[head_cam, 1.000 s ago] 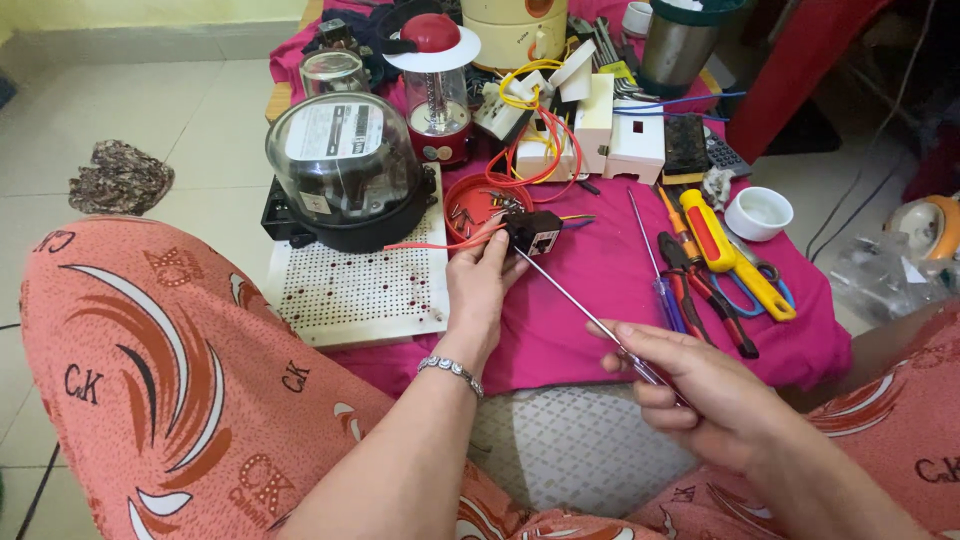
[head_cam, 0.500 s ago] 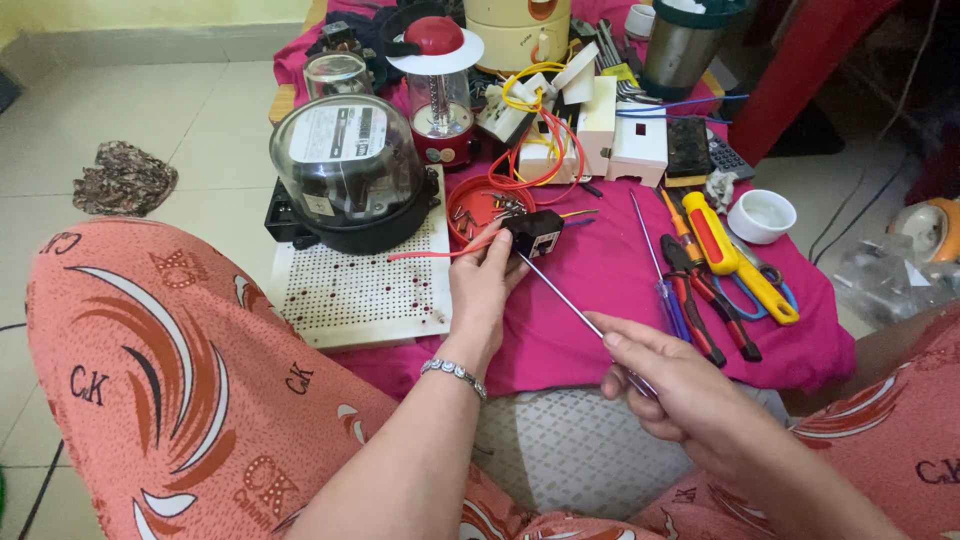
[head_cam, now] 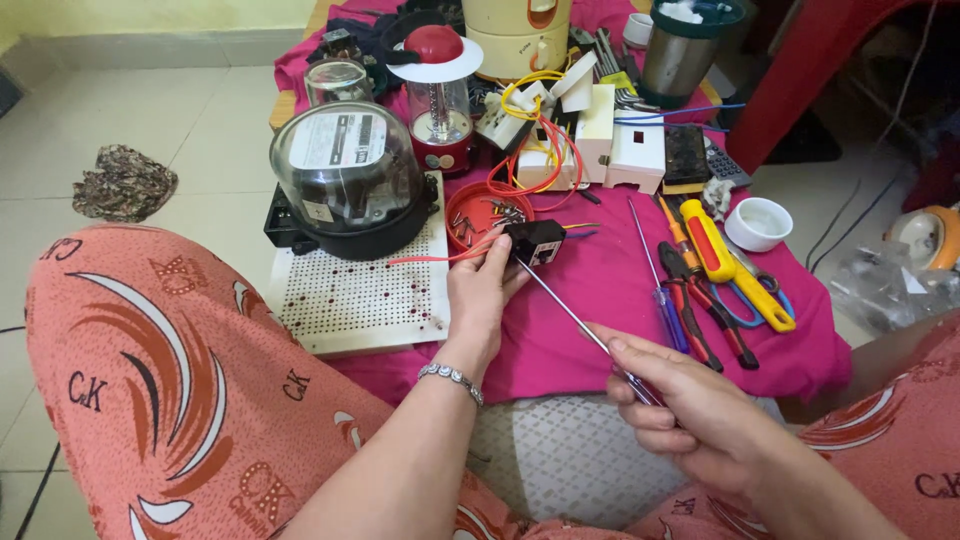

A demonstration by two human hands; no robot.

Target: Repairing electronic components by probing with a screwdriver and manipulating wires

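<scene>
The left hand point(head_cam: 483, 290) keeps pinching the black module point(head_cam: 536, 241); the right hand point(head_cam: 690, 410), gripping the screwdriver point(head_cam: 570, 312), has drawn slightly toward lower right.

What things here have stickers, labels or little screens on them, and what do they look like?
Meter label: pale rectangular plate under the clear dome of the black-based meter, upper left.
Part sticker: small white patch on the small black part held by the left hand.
Calculator: grey with buttons, half hidden right of the white boxes; its screen is not visible.
Right hand: holds a thin screwdriver, no label seen.
</scene>
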